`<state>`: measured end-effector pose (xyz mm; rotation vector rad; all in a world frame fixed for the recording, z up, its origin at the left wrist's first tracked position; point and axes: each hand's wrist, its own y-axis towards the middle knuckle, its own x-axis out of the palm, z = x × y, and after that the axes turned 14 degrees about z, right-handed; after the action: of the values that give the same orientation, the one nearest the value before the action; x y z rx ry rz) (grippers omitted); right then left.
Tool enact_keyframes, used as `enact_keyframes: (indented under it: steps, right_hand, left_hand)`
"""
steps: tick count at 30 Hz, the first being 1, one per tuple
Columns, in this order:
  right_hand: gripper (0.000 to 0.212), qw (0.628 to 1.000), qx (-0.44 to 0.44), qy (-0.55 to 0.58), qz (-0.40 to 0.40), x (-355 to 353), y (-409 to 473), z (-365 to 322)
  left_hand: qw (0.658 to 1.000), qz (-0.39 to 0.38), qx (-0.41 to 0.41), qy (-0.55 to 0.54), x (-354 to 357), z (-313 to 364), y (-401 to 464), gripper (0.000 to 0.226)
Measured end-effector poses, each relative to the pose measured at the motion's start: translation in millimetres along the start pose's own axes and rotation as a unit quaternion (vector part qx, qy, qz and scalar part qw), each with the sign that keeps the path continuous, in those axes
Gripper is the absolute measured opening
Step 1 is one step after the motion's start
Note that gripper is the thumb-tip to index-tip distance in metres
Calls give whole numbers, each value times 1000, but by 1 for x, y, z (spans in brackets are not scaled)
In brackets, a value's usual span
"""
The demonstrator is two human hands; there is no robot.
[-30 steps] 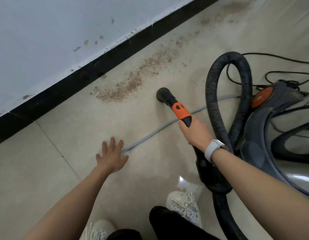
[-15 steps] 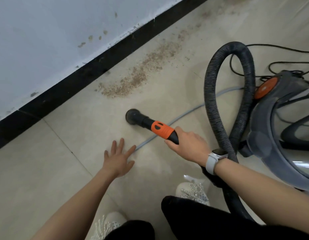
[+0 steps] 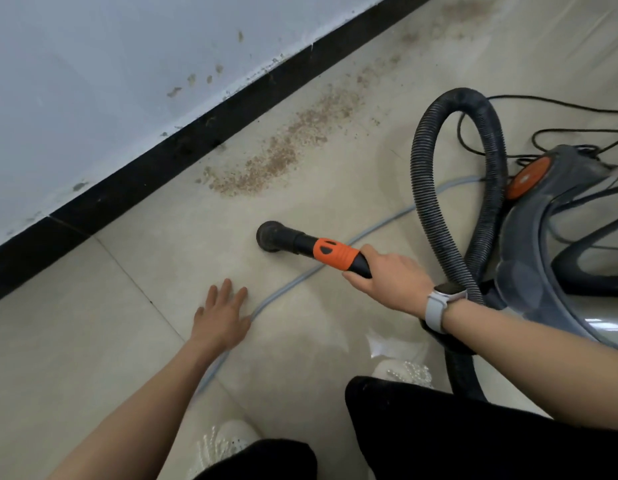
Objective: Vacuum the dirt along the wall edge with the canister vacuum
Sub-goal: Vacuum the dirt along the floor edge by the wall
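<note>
1. Left hand [image 3: 221, 318] lies flat on the floor, fingers straight, holding nothing, beside the grey cable [image 3: 283, 289].
2. Right hand [image 3: 392, 277] grips the nozzle [image 3: 302, 242]; since a second ago its tip has swung away from the dirt.
3. Dirt [image 3: 276, 157] remains along the baseboard [image 3: 155, 168], apparently unvacuumed; vacuum [image 3: 557, 237] sits right.

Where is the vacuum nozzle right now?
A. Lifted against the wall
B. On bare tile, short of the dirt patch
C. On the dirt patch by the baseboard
B: the round nozzle sits on bare tile, with the brown dirt patch lying apart from it, nearer the black baseboard.
</note>
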<state>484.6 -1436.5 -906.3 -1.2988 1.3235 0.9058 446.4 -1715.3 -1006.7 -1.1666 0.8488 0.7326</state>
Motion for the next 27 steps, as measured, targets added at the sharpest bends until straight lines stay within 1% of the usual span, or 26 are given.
enact_keyframes:
  steps: [2, 4, 5, 7, 9, 11, 13, 15, 20, 22, 24, 27]
  right_hand:
    - [39, 998, 49, 11, 29, 0, 18, -4]
    - [36, 994, 100, 46, 28, -1, 37, -11]
    - [35, 992, 107, 58, 23, -1, 44, -17]
    - [34, 996, 70, 56, 18, 3, 50, -34]
    - [35, 999, -22, 19, 27, 14, 47, -55]
    - [38, 991, -124, -22, 35, 28, 42, -77]
    - [39, 980, -188, -49, 34, 37, 45, -90]
    - [38, 978, -195, -56, 39, 39, 56, -92]
    - [36, 992, -105, -19, 67, 32, 100, -78]
    - [33, 994, -92, -5, 66, 30, 115, -79]
    - [31, 991, -119, -8, 57, 34, 123, -85]
    - [33, 979, -192, -40, 57, 45, 130, -101]
  left_hand:
    - [1000, -8, -13, -12, -2, -5, -1, 61]
    - [999, -16, -22, -21, -3, -8, -2, 61]
    - [999, -19, -25, -24, -3, -10, -2, 62]
    - [999, -20, -32, -29, -5, -15, -1, 62]
    - [998, -16, -47, -32, -8, -20, 3, 62]
    - [997, -9, -72, -36, -10, -26, 7, 63]
    - [995, -3, -94, -44, -12, -30, 10, 64]
    - [993, 1, -108, -47, -13, -34, 11, 66]
    - [991, 22, -122, -44, -15, -37, 19, 72]
    - [990, 27, -132, -44, -16, -37, 24, 77]
    - [988, 28, -141, -48, -17, -37, 28, 83]
    - [986, 27, -155, -61, -18, -38, 35, 91]
